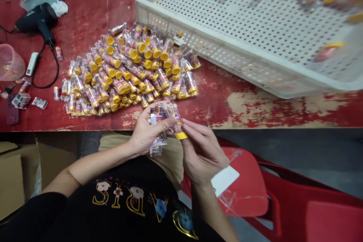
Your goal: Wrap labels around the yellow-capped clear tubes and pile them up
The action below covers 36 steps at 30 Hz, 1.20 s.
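Observation:
Close to the table's front edge, my left hand is closed around a bunch of printed plastic sleeves. Its thumb also presses on a small clear tube with a yellow cap, which has a printed wrap around it. On the capped end of that tube, the fingers of my right hand are pinched. Just beyond both hands spreads a large pile of similar yellow-capped tubes, most with caps facing me.
A white perforated crate at the right holds more yellow-capped tubes. On the left lie a black heat gun, a pink basket and loose sleeve packs. A red chair stands below the table edge.

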Tool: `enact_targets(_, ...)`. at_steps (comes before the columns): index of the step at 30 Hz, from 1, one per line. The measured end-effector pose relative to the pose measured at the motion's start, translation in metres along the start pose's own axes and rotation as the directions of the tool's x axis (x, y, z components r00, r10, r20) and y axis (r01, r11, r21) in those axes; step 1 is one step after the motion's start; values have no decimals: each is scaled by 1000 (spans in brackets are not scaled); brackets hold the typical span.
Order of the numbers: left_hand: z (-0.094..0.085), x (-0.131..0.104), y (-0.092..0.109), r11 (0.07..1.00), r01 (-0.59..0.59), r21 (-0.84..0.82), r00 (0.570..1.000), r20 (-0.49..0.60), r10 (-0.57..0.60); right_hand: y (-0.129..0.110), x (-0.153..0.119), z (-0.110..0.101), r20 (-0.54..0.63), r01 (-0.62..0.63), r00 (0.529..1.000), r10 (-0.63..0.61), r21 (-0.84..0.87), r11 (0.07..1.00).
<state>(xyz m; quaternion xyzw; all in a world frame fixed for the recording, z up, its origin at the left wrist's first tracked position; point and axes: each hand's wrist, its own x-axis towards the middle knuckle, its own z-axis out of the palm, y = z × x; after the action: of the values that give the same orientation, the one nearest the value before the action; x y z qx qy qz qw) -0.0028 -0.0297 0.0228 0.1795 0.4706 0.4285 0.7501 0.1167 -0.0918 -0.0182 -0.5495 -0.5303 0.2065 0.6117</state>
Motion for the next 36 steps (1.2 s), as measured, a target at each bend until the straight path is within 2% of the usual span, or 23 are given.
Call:
enact_targets(3, 3, -5, 1, 999, -34, 37, 999, 7, 34, -2, 0, 5, -113, -30, 993, 28, -19, 999)
enact_targets(7, 5, -11, 3, 995, -65, 73, 998, 0, 65, -1, -3, 7, -191, -47, 981, 43, -19, 999)
enact_targets(12, 5, -11, 0, 991, -112, 67, 994, 27, 110, 3, -2, 7, -220, -55, 974, 48, -30, 998)
enact_targets(18, 0, -4, -7, 982, -175, 67, 979, 116, 166, 7, 4, 11, -265, 83, 961, -78, 8, 996)
enact_targets(23, 2, -5, -7, 982, -173, 78, 982, 92, 165, 6, 6, 12, -265, 94, 960, -87, 16, 995)
enact_targets(27, 1, -1, -4, 994, -106, 36, 994, 45, 105, 7, 9, 12, -241, 56, 969, -51, 12, 998)
enact_targets(31, -9, 10, -1, 999, -17, -50, 998, -63, 14, 24, 41, 27, -280, -35, 959, 35, 8, 999)
enact_targets(36, -24, 17, 1, 993, -37, -112, 994, -104, 25, 72, 120, 70, -290, 27, 956, -45, -65, 997)
